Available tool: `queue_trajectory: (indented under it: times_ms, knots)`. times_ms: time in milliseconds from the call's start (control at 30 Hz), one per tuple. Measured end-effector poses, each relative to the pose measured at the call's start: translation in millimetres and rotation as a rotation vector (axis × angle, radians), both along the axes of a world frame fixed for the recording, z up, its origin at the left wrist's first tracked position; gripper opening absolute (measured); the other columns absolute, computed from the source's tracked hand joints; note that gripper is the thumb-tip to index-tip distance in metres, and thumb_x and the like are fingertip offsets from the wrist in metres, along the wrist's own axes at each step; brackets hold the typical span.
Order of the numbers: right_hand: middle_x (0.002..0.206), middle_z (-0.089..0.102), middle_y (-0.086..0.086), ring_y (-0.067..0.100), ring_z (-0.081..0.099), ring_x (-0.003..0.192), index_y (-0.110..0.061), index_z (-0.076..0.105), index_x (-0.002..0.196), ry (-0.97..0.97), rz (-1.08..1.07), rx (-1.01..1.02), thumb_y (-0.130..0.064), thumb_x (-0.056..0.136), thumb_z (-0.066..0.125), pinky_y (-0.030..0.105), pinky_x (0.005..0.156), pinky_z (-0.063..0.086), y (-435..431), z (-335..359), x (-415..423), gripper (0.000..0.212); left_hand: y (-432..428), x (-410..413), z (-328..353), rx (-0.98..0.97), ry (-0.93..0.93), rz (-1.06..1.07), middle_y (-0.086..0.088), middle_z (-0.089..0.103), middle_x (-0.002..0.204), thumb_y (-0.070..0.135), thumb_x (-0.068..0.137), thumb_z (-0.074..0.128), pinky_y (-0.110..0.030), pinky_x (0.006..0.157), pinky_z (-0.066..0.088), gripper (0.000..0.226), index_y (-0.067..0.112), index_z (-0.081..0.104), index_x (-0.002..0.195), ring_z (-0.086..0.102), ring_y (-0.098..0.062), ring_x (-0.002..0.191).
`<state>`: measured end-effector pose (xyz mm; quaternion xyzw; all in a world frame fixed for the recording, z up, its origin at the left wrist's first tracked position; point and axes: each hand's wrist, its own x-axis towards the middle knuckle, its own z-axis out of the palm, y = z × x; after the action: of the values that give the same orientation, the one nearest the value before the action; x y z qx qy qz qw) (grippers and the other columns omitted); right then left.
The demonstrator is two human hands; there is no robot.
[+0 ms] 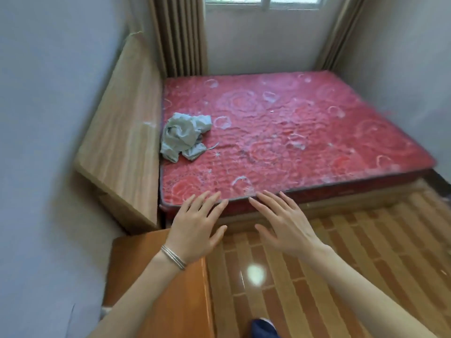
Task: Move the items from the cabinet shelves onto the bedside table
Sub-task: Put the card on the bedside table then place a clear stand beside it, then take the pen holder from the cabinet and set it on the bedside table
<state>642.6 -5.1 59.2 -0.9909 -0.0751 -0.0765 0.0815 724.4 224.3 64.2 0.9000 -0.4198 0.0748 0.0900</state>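
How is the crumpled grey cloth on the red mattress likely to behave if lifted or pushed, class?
The crumpled grey cloth is probably floppy: its deep folds suggest it would unfurl and hang. It looks thin, so likely light for its size. Pushed across the quilted red mattress, it would probably bunch rather than slide.

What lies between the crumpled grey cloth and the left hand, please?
Only bare red mattress separates the cloth from the left hand, in the head view.

The head view looks forward and down past both hands (241, 225) onto the bed (292, 132).
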Motion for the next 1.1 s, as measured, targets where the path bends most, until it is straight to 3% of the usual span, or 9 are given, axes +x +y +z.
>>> queue_trajectory:
  times_ms: [133, 267, 400, 533, 800, 967, 1100]
  knots:
    - [0.142, 0.044, 0.003, 0.018, 0.034, 0.134, -0.021, 0.042, 0.139, 0.000, -0.254, -0.032, -0.043, 0.088, 0.046, 0.043, 0.110, 0.025, -53.6, 20.3, -75.4, 0.055, -78.1, -22.0, 13.1, -0.040, 0.011, -0.270, -0.007, 0.057, 0.131, 0.047, 0.086, 0.040, -0.044, 0.101, 0.040, 0.053, 0.019, 0.058, 0.128, 0.054, -0.026, 0.119]
    - [0.144, 0.042, 0.002, 0.016, 0.033, 0.135, -0.023, 0.042, 0.139, 0.013, -0.482, -0.053, -0.045, 0.090, 0.042, 0.042, 0.110, 0.026, -99.3, 40.2, -153.6, 0.054, -154.9, -56.3, 27.4, -0.063, -0.023, -0.485, -0.004, 0.058, 0.129, 0.047, 0.085, 0.041, -0.039, 0.102, 0.030, 0.053, 0.021, 0.060, 0.126, 0.055, -0.025, 0.118]
    - [0.144, 0.042, 0.002, 0.016, 0.035, 0.133, -0.025, 0.044, 0.137, 0.018, -0.683, -0.085, -0.047, 0.088, 0.041, 0.042, 0.110, 0.028, -136.6, 57.8, -234.4, 0.054, -230.3, -106.7, 42.3, -0.087, -0.032, -0.679, -0.001, 0.056, 0.132, 0.048, 0.085, 0.042, -0.041, 0.102, 0.040, 0.051, 0.024, 0.058, 0.128, 0.053, -0.023, 0.121]
    - [0.144, 0.041, 0.002, 0.017, 0.036, 0.133, -0.026, 0.041, 0.138, -0.018, -0.841, -0.089, -0.049, 0.088, 0.038, 0.042, 0.111, 0.026, -170.6, 75.4, -318.0, 0.055, -303.5, -175.8, 61.4, -0.102, -0.053, -0.826, -0.001, 0.054, 0.134, 0.048, 0.085, 0.042, -0.044, 0.102, 0.038, 0.053, 0.024, 0.056, 0.130, 0.049, -0.023, 0.124]
    - [0.144, 0.041, 0.001, 0.017, 0.037, 0.132, -0.026, 0.041, 0.138, -0.059, -1.010, -0.150, -0.047, 0.090, 0.038, 0.037, 0.109, 0.025, -238.8, 112.9, -482.1, 0.053, -424.7, -324.1, 103.0, -0.193, -0.109, -0.954, -0.002, 0.049, 0.139, 0.050, 0.088, 0.037, -0.043, 0.106, 0.032, 0.054, 0.024, 0.052, 0.133, 0.045, -0.023, 0.128]
    - [0.138, 0.048, 0.003, 0.020, 0.047, 0.123, -0.024, 0.045, 0.136, -0.092, -1.065, -0.191, -0.047, 0.088, 0.036, 0.032, 0.100, 0.028, -288.4, 146.9, -567.1, 0.054, -490.4, -408.6, 133.3, -0.263, -0.129, -0.998, -0.002, 0.049, 0.139, 0.047, 0.089, 0.038, -0.036, 0.108, 0.025, 0.051, 0.023, 0.053, 0.131, 0.042, -0.022, 0.129]
    - [0.138, 0.048, 0.003, 0.020, 0.047, 0.123, -0.024, 0.046, 0.135, -0.139, -1.094, -0.242, -0.045, 0.088, 0.035, 0.034, 0.099, 0.033, -334.8, 172.3, -608.3, 0.053, -538.2, -448.5, 154.1, -0.277, -0.177, -1.023, -0.003, 0.050, 0.139, 0.049, 0.088, 0.037, -0.041, 0.107, 0.028, 0.053, 0.025, 0.051, 0.134, 0.044, -0.023, 0.129]
